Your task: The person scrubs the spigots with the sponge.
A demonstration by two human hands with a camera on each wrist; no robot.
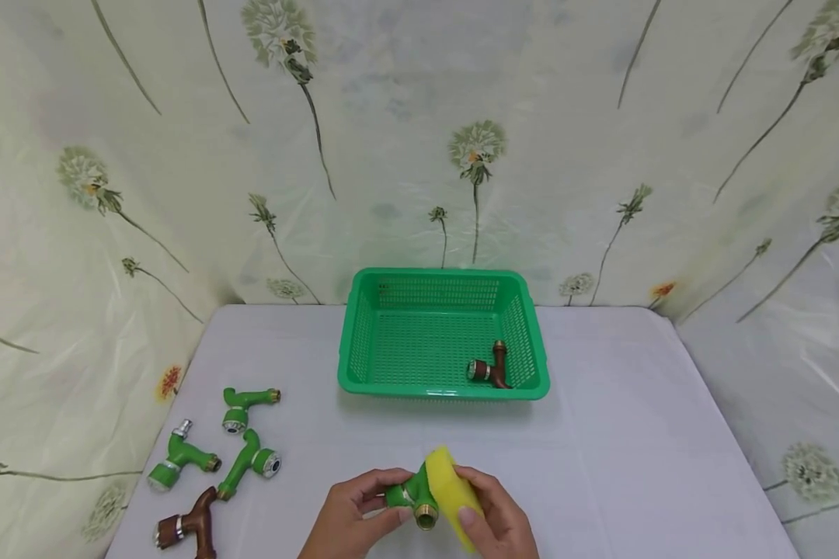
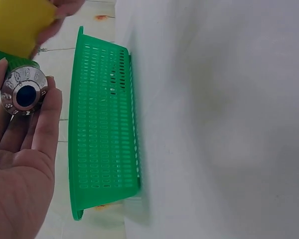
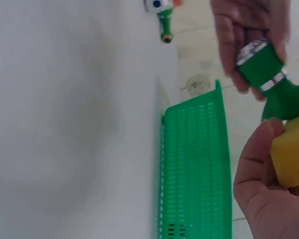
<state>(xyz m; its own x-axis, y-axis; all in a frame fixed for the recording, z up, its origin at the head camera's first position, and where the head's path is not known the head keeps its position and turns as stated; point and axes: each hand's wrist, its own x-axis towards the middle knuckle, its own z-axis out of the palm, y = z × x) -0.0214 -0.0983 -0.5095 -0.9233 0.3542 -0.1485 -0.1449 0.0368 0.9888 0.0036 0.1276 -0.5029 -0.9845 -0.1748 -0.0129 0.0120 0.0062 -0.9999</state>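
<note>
A green tap (image 1: 420,489) with a brass threaded end is gripped by its knob end in my left hand (image 1: 363,508), near the table's front. My right hand (image 1: 498,512) holds a yellow sponge (image 1: 453,493) against the tap's right side. The left wrist view shows the tap's silver knob face (image 2: 25,91) between the left thumb and fingers. In the right wrist view the tap's green body (image 3: 284,97) meets the sponge (image 3: 291,152), which covers part of it.
Behind the hands stands a green basket (image 1: 443,392) with a brown tap (image 1: 496,369) in its right front corner. At the table's left lie several green taps, one of them (image 1: 248,466) nearest the hands, and another brown tap (image 1: 192,524). Floral sheeting (image 1: 391,155) surrounds the white table (image 1: 622,435).
</note>
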